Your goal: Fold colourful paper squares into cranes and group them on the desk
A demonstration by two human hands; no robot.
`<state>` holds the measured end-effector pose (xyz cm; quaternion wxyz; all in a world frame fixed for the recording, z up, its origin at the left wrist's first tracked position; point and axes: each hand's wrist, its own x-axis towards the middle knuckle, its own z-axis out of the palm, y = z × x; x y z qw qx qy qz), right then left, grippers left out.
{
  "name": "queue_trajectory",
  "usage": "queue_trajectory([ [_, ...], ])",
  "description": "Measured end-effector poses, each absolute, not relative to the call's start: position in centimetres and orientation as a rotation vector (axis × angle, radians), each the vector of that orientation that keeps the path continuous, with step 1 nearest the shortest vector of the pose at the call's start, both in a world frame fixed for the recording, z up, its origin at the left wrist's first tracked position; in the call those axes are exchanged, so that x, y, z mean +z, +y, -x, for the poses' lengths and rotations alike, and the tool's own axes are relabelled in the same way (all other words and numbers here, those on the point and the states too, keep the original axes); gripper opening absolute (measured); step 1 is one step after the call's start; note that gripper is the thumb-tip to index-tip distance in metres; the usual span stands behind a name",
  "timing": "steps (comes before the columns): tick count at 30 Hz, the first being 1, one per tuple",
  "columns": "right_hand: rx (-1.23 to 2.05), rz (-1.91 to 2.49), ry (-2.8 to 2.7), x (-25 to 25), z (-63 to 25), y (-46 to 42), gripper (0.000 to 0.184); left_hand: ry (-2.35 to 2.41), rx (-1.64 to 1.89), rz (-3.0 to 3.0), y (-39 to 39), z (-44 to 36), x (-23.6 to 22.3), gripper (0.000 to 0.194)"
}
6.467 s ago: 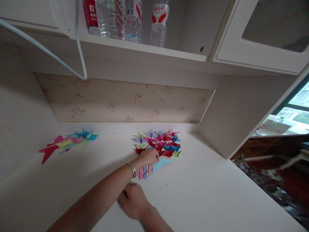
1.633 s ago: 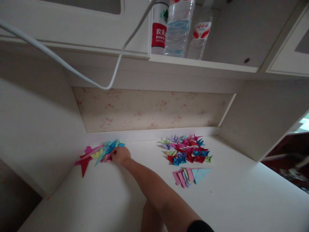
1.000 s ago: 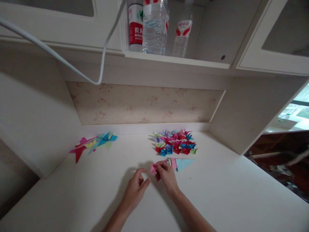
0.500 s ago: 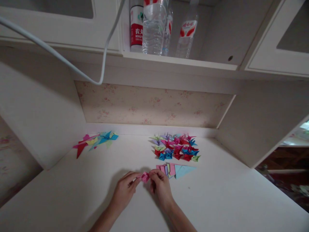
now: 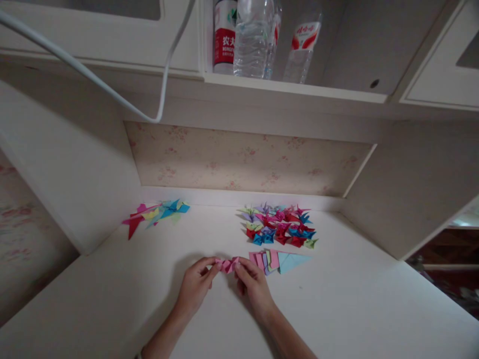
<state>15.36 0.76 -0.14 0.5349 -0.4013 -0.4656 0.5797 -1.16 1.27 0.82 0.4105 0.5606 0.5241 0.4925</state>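
A small pink origami piece (image 5: 227, 265) is stretched between my two hands above the white desk. My left hand (image 5: 195, 285) pinches its left end between thumb and fingers. At the right end, my right hand (image 5: 255, 285) grips it the same way. Just beyond my right hand lie folded paper pieces (image 5: 267, 261) in pink, purple and green, overlapping a light blue folded paper (image 5: 294, 261). Behind them stand rows of colourful paper cranes (image 5: 279, 227), in red, blue, pink, purple and pale green.
At the back left lies a loose pile of folded papers (image 5: 159, 214). A pale cable (image 5: 112, 97) hangs in front of the upper cabinet. Plastic bottles (image 5: 254, 40) stand on the open shelf (image 5: 295, 88). Side panels (image 5: 422, 184) border the white desk (image 5: 348, 299).
The pink origami piece now looks wider, with my hands slightly farther apart on its ends. The whole view has shifted, so the scene sits a little more to the right and higher.
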Motion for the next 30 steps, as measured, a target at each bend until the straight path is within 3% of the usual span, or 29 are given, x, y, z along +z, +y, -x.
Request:
queue_trajectory([
  [30, 1.321, 1.081, -1.054, -0.05, -15.50, 1.02, 0.036, 1.273, 1.106, -1.156, 1.48, 1.02, 0.67, 0.047],
])
